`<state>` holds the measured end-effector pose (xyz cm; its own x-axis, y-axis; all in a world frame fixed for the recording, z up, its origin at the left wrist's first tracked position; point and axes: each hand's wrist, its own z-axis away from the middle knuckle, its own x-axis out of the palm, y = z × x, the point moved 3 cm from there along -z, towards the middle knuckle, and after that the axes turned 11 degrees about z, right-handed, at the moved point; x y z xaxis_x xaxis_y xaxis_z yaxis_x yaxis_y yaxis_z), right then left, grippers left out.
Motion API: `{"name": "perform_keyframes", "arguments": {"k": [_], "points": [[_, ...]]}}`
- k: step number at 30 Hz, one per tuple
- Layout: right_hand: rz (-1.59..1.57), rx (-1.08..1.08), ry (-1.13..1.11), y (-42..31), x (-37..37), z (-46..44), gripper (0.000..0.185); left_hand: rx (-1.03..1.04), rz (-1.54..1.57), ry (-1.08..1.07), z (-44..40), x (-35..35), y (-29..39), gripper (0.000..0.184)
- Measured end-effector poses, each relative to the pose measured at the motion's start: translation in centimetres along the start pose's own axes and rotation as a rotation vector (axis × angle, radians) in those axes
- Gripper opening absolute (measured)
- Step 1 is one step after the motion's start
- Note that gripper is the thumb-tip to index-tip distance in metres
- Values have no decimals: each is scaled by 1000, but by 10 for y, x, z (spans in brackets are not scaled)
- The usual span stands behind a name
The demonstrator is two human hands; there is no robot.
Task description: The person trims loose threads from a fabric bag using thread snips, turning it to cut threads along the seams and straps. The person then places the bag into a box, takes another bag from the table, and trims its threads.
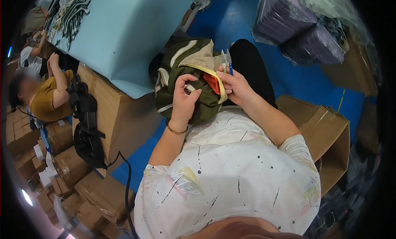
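A dark green and beige garment [206,102] lies bunched over my lap, with a yellow-edged opening and an orange-red inside [212,83]. My left hand [185,99] is on its left part, thumb and forefinger curled round a small pale bit of the garment. On the other side, my right hand [236,85] grips the yellow edge and also holds small thread snips [225,61], whose open metal blades point away from me. Their handles look blue and green. The palm side of my right hand is hidden.
A light blue covered table [123,36] stands ahead left, with striped pieces [74,16] on it. Beside it is a large carton [119,111]. At right are wrapped purple bundles [284,20] and an open carton [326,127]. Another person [53,90] sits at far left.
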<state>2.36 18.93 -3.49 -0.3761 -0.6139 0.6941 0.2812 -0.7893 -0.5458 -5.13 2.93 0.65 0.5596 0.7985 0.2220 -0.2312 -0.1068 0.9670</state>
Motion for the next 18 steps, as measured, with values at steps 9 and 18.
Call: {"name": "perform_keyframes", "arguments": {"k": [9,18], "points": [[1,17,-14,2,0,6,9,44,-352,-145,-3,-2,3,53],[130,-75,-41,5,-3,10,15,-156,3,-164,1,-8,-3,52]]}}
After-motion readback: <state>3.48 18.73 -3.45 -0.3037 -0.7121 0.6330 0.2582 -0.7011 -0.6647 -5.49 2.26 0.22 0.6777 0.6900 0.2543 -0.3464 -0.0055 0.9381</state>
